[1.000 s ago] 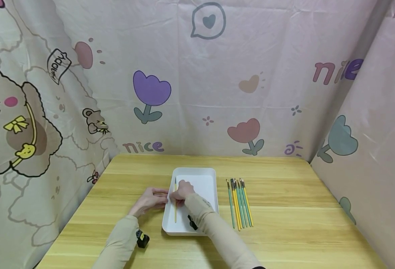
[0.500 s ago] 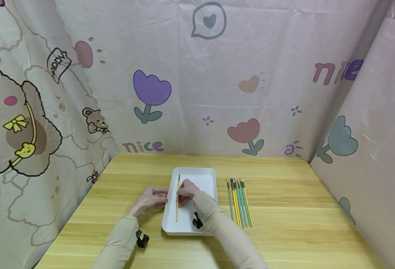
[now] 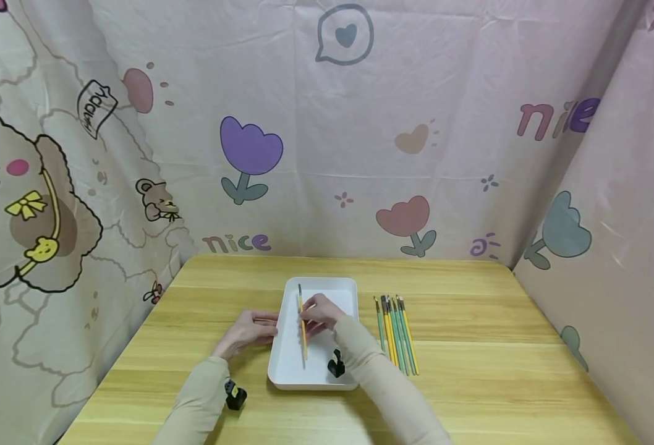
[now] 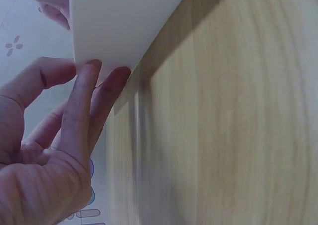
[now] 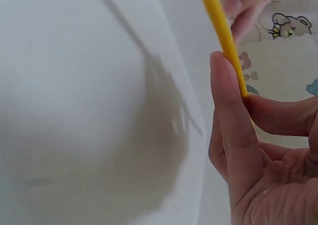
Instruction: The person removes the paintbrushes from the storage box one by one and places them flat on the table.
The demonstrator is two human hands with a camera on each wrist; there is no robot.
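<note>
A yellow-handled paintbrush (image 3: 303,337) with a dark tip is pinched mid-handle between my right hand's (image 3: 321,312) thumb and fingers. It slants over the white tray (image 3: 313,387), and in the right wrist view the yellow handle (image 5: 221,26) stands off the tray floor, casting a thin shadow. At the tray's left side, my left hand (image 3: 246,332) rests its fingertips against the outer wall. Up close in the left wrist view, extended fingers (image 4: 77,111) press the white wall (image 4: 114,26), one fingertip right at the rim.
To the right of the tray, several paintbrushes (image 3: 408,334) with green and yellow handles lie side by side, bristles pointing away. The wooden table (image 3: 471,321) ends at a printed curtain (image 3: 332,142) behind, with more curtain on both sides.
My right hand has lifted the yellow paintbrush from the tray's left part and carried it a little to the right. My left hand stays at the tray wall.
</note>
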